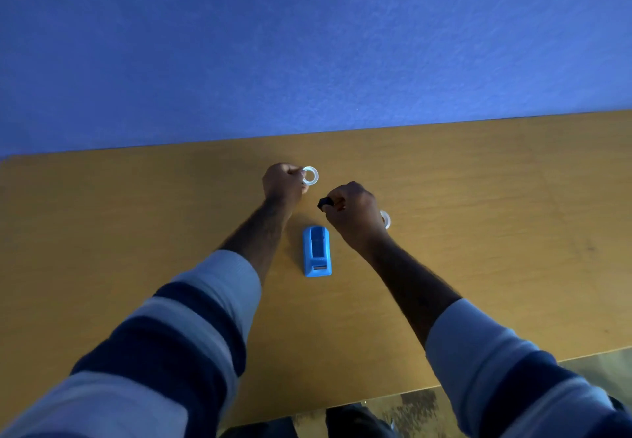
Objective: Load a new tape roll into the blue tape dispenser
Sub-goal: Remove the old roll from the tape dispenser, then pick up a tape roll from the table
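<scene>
You are partway in, as far as this view lets me judge: the blue tape dispenser (317, 251) sits on the wooden table (496, 198) with its well looking empty, just nearer to you than your two fists and between your forearms, so the loading itself is still ahead of you. Your left hand (284, 182) is curled closed and pinches a clear tape roll (310, 175) by its rim, the ring standing out past your fingertips on the side toward your other hand. Your right hand (354, 213) is also closed, gripping a small black piece (325, 203) that pokes out toward your left hand; I take it for the dispenser's core, though it is too small to be sure. A second clear ring (385, 219) shows just beyond your right hand on its outer side, partly hidden; I cannot tell whether it is a spent core or another roll. What seems left: fit the black piece into the roll, drop both into the dispenser, and draw the tape end over the cutter. Both arms reach well forward, sleeves pushed up, wrists held close together.
</scene>
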A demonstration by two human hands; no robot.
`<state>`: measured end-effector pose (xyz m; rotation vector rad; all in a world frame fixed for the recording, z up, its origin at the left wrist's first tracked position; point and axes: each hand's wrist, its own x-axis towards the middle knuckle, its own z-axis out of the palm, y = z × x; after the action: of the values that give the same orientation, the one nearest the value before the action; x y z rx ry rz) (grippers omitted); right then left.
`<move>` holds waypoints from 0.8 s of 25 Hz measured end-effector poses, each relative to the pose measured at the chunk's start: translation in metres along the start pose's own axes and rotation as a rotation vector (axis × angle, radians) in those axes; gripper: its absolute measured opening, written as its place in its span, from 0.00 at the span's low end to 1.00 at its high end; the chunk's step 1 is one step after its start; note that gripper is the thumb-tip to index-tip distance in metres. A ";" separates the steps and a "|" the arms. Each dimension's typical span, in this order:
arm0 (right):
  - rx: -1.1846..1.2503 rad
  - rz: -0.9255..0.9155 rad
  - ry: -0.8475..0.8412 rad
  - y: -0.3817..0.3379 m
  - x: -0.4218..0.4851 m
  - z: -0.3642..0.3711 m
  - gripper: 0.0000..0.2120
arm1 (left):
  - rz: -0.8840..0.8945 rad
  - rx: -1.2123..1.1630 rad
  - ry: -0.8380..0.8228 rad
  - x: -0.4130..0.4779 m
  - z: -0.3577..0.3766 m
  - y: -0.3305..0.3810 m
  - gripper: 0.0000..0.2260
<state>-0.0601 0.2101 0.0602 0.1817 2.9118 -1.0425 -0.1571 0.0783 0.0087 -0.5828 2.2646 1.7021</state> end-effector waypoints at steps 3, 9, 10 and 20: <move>-0.018 0.002 0.022 0.009 -0.005 -0.002 0.05 | -0.009 0.080 -0.014 0.018 0.010 -0.006 0.11; -0.026 0.040 0.011 0.019 -0.008 -0.002 0.08 | -0.015 0.117 0.009 0.033 0.019 -0.007 0.05; -0.027 0.042 0.007 0.019 -0.008 -0.002 0.09 | -0.013 0.117 0.014 0.033 0.019 -0.006 0.04; 0.046 0.009 0.026 0.007 -0.011 -0.002 0.06 | 0.021 0.166 0.038 0.001 -0.014 -0.006 0.09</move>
<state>-0.0486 0.2157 0.0577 0.2113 2.9092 -1.1149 -0.1549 0.0629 0.0077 -0.5613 2.4167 1.5052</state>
